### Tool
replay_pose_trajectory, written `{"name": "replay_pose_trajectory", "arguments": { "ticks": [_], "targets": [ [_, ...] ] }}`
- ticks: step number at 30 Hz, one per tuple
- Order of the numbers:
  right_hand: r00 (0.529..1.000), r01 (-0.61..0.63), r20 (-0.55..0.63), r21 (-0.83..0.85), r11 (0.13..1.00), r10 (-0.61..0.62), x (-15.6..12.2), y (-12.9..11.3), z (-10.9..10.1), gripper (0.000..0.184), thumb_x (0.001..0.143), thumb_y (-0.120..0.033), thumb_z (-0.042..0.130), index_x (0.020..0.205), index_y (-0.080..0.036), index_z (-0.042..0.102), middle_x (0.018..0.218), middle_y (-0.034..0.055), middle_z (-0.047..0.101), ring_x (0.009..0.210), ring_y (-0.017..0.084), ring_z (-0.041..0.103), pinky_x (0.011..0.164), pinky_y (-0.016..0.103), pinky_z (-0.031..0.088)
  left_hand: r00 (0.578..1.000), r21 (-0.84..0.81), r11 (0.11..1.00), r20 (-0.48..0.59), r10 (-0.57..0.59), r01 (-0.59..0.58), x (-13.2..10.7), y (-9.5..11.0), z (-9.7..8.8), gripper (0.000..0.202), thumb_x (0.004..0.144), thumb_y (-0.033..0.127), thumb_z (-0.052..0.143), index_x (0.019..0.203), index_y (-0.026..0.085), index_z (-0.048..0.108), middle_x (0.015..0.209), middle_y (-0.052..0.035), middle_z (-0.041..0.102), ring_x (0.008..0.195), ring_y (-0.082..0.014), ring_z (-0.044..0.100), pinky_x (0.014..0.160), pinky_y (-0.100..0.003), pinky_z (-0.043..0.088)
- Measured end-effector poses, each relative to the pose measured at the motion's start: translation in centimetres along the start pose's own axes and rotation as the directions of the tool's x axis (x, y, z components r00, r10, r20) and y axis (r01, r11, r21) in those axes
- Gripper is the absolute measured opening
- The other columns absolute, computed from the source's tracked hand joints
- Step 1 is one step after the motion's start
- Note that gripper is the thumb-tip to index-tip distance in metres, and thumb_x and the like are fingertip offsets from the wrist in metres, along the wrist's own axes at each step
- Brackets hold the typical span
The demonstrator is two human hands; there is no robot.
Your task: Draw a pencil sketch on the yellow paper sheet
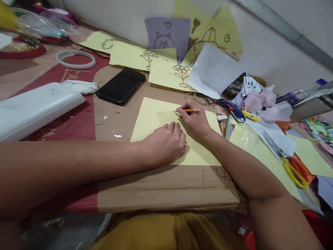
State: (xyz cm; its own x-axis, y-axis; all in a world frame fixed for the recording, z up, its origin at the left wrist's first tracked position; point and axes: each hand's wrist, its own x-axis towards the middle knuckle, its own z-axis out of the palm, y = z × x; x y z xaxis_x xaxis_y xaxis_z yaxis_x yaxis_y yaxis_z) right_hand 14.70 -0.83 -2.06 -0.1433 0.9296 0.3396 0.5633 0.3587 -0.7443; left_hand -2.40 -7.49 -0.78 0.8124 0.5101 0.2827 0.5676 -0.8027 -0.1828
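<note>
A sheet of pale yellow paper (149, 118) lies on the cardboard in front of me. In the fingers of my right hand (196, 121) is a short orange pencil (191, 110), its tip at the upper part of the sheet. My left hand (165, 144) rests palm down on the paper, holding nothing, its fingers lying loosely together and the thumb out to the side. Any marks under the pencil tip are too faint to make out. Just right of the sheet lies a small white eraser (222, 118).
Behind the sheet lie a black phone (121, 85) and yellow papers with flower drawings (166, 74). A tape roll (75, 64) and a long white device (39, 107) are on the left. Scissors (295, 172), a glue gun (231, 107) and a yellow cutter (251, 115) lie right.
</note>
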Motion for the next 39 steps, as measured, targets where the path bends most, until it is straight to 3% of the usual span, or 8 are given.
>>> {"name": "replay_pose_trajectory", "arguments": {
  "ticks": [15, 39],
  "targets": [
    [1.000, 0.006, -0.008, -0.006, 1.000, -0.006, 0.0, -0.2, -0.2, 0.024, 0.092, -0.038, 0.065, 0.075, -0.024, 0.054, 0.069, -0.0029, 0.060, 0.066, 0.014, 0.054, 0.066, 0.033, 0.044, 1.000, -0.003, 1.000, -0.003, -0.003, 0.003, 0.0, 0.0, 0.0, 0.042, 0.104, 0.037, 0.052, 0.104, 0.001, 0.074, 0.100, -0.0267, 0.074, 0.105, -0.0362, 0.072, 0.084, -0.044, 0.059],
    [1.000, 0.008, 0.002, 0.055, 0.998, -0.008, -0.5, -1.2, -0.4, 0.025, 0.089, -0.026, 0.062, 0.068, -0.024, 0.049, 0.063, -0.0045, 0.053, 0.063, 0.013, 0.049, 0.066, 0.033, 0.039, 1.000, 0.019, 1.000, 0.011, 0.007, -0.008, 0.0, 0.1, 0.2, 0.048, 0.106, 0.039, 0.046, 0.108, 0.000, 0.074, 0.101, -0.0269, 0.075, 0.106, -0.0367, 0.073, 0.083, -0.044, 0.060]
  ]
}}
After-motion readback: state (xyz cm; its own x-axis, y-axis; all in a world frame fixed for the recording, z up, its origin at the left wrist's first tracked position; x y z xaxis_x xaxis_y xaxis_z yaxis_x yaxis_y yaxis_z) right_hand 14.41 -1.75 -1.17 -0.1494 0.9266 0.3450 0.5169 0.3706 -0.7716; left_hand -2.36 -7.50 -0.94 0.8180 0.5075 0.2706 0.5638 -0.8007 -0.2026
